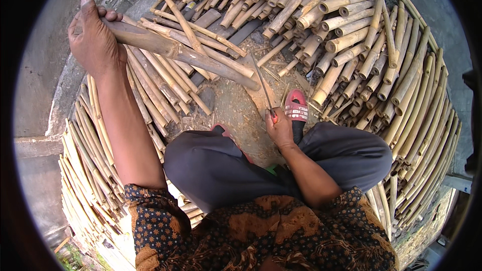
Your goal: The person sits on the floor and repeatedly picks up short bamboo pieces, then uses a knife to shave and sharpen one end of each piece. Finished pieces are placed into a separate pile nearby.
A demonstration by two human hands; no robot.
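Observation:
My left hand (96,40), raised at the upper left, is closed around one end of a thick bamboo pole (198,59). The pole slants down toward the middle, and its cut end lies near the ground in front of me. Low between my knees, my right hand (281,131) is closed on the red handle of a long, narrow blade (262,81). That blade points away from me, close beside the pole's cut end and seen nearly edge-on. Whether it is a saw or a knife, I cannot tell; any contact with the pole is also unclear.
Cut bamboo poles (346,30) are piled high ahead and to the right. More poles (93,155) lie along my left, beside a concrete wall (42,85). A red sandal (296,106) on my foot stands near the blade. Wood scraps lie on the dusty ground (223,113).

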